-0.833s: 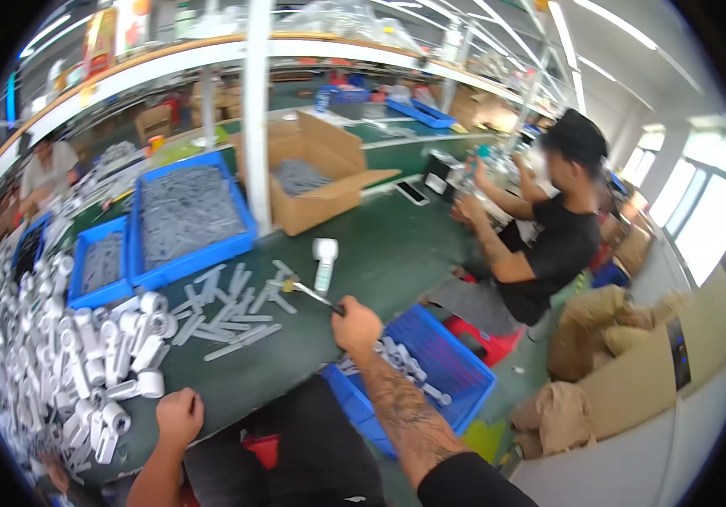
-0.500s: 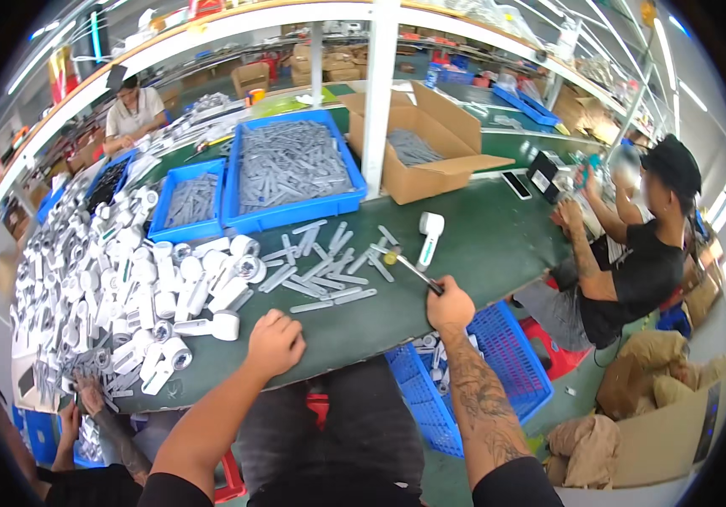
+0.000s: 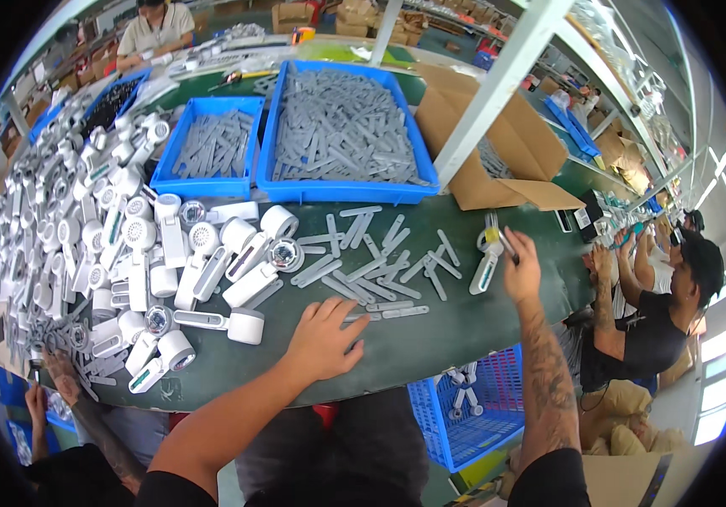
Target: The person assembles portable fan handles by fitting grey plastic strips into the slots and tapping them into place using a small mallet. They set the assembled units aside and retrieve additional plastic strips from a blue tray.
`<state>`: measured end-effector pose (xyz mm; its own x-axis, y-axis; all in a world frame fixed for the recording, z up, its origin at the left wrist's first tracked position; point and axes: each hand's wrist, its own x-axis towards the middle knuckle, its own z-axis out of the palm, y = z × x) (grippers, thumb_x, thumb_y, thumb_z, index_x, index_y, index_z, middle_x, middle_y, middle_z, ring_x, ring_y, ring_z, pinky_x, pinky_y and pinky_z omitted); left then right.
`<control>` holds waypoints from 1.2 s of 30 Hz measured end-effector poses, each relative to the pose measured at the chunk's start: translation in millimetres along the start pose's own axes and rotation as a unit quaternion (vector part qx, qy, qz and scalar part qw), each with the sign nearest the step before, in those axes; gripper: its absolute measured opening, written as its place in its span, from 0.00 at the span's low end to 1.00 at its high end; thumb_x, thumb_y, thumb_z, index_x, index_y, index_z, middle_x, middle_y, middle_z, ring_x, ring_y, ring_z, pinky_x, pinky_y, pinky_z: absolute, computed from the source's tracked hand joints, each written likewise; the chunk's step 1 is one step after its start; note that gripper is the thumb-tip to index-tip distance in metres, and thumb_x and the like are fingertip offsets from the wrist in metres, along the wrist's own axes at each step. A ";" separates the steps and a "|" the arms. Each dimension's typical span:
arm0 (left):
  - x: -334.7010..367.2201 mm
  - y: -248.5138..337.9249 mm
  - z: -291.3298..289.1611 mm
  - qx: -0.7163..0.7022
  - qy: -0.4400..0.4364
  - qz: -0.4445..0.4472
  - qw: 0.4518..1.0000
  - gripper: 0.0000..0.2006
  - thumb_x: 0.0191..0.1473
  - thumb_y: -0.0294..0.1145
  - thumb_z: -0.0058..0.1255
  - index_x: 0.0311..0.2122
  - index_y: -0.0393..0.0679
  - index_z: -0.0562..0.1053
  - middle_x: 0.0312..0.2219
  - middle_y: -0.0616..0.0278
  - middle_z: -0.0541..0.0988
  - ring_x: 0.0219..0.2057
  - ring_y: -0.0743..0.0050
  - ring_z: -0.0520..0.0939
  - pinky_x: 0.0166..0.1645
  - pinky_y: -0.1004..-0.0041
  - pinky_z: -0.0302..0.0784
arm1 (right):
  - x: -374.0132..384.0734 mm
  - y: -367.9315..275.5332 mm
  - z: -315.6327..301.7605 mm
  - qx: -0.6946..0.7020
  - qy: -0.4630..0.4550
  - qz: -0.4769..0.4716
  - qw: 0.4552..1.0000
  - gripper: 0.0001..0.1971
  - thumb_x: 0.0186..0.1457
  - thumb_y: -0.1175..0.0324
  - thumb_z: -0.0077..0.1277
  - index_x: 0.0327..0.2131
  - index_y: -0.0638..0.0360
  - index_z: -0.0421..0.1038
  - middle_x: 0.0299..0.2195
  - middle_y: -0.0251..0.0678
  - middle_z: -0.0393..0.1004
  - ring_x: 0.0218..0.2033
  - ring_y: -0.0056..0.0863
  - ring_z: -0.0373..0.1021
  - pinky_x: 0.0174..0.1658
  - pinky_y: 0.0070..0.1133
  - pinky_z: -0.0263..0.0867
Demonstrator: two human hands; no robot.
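Now, left hand [image 3: 326, 340] by grey strips [image 3: 405, 312]; right hand [image 3: 522, 266], gripping tool [image 3: 491, 234]

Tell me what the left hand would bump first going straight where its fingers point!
The left hand would probably meet the nearest loose gray strips first; whether it touches one is hard to tell.

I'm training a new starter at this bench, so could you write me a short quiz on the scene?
1. True or false: the right grip holds a yellow-tipped tool.
2. Which lie nearest the left grip?
A) the strips in the cardboard box
B) the loose grey strips
C) the black pieces in a tray
3. Fill in: the mesh basket, set lower than the table, is coloured ____.

Key: 1 true; 2 B; 3 blue.
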<state>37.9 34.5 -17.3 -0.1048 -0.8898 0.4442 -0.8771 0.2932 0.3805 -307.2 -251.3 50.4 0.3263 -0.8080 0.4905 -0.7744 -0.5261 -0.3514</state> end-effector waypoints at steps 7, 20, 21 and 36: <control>2.3 -5.3 4.8 -0.043 0.018 -0.012 0.999 0.22 0.51 0.40 0.65 0.53 0.50 0.82 0.55 0.56 0.78 0.57 0.49 0.76 0.57 0.52 0.71 | 26.5 19.0 33.5 -0.043 -0.138 0.042 0.989 0.22 0.67 0.67 0.57 0.63 0.42 0.77 0.59 0.42 0.78 0.58 0.45 0.76 0.58 0.31 0.73; 9.0 -2.7 -4.0 -0.029 0.010 -0.014 0.999 0.15 0.53 0.35 0.65 0.46 0.47 0.82 0.46 0.61 0.79 0.50 0.56 0.78 0.51 0.56 0.72 | -112.1 -41.6 -14.3 0.114 -0.068 0.150 0.980 0.26 0.50 0.63 0.76 0.52 0.64 0.82 0.36 0.41 0.78 0.36 0.33 0.76 0.43 0.27 0.73; 8.8 -3.4 -1.6 -0.050 0.001 -0.018 0.999 0.14 0.53 0.33 0.66 0.46 0.46 0.82 0.43 0.63 0.80 0.46 0.57 0.79 0.48 0.58 0.72 | -125.9 -41.2 -13.2 0.122 -0.068 0.149 0.979 0.26 0.50 0.63 0.76 0.52 0.64 0.82 0.36 0.41 0.78 0.36 0.33 0.76 0.43 0.27 0.73; 39.4 2.6 26.9 -0.086 0.027 -0.020 0.996 0.08 0.56 0.30 0.67 0.42 0.49 0.85 0.31 0.65 0.78 0.36 0.60 0.80 0.43 0.62 0.72 | -148.3 -90.4 11.7 0.205 0.037 0.261 0.942 0.27 0.50 0.60 0.76 0.51 0.64 0.82 0.37 0.36 0.72 0.36 0.28 0.73 0.42 0.25 0.70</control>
<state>18.8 -9.2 -20.7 -0.0413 -0.8835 0.4667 -0.7858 0.3172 0.5309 -279.3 -87.0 0.1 -0.0925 -0.9724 0.2143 -0.5393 -0.1320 -0.8317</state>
